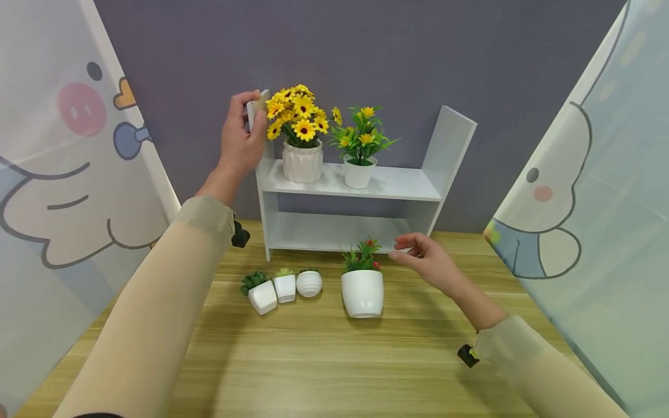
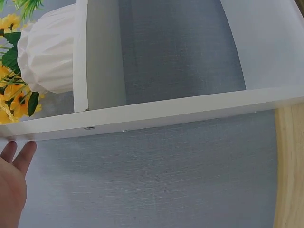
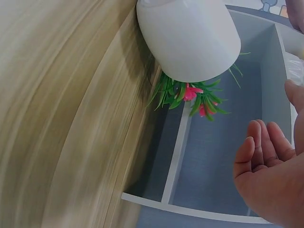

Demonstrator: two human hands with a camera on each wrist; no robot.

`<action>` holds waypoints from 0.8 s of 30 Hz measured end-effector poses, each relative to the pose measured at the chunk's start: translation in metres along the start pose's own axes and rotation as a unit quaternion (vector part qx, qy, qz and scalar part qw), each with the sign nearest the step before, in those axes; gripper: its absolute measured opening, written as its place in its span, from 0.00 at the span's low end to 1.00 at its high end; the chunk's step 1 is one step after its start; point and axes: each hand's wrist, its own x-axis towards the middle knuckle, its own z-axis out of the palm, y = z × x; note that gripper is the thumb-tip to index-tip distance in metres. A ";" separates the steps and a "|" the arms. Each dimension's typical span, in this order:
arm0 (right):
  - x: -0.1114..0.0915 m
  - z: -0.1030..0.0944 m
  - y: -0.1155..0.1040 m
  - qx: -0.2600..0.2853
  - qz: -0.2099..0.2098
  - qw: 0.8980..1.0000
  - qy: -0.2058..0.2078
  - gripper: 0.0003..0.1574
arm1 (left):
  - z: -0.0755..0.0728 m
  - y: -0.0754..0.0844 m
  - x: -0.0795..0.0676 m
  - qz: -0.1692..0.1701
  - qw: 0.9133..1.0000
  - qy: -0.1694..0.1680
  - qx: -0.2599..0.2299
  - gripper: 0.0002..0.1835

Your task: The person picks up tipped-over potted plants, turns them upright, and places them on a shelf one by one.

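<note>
A white two-tier shelf (image 1: 340, 229) stands at the back of the table. At the top of its left side panel (image 2: 185, 110), my left hand (image 1: 240, 139) grips the edge. On the upper board sit a ribbed white pot of yellow sunflowers (image 1: 303, 162) and a smaller white pot with yellow flowers and green leaves (image 1: 359, 173). My right hand (image 1: 431, 261) hovers in front of the shelf's lower right, its fingers loosely bent and holding nothing. To its left, a glossy white pot (image 1: 363, 295) with red flowers (image 3: 191, 93) stands on the table.
Three small white succulent pots, one tilted (image 1: 263, 298), one square (image 1: 285, 288) and one round (image 1: 309, 284), stand in front of the shelf's left half. Cartoon-printed panels (image 1: 83, 145) flank the wooden table (image 1: 313, 360), and a grey wall (image 1: 366, 52) rises behind.
</note>
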 end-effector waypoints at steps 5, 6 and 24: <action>0.002 0.004 0.000 0.004 0.002 1.000 -0.003 0.35 | -0.001 0.001 0.002 0.010 1.000 -0.010 0.014 0.27; 0.002 0.005 0.000 0.004 0.004 1.000 -0.004 0.35 | -0.002 0.001 0.002 0.009 1.000 -0.012 0.014 0.27; -0.015 0.008 0.025 -0.004 0.023 0.999 -0.035 0.33 | 0.002 0.002 0.000 -0.011 1.000 -0.001 -0.001 0.25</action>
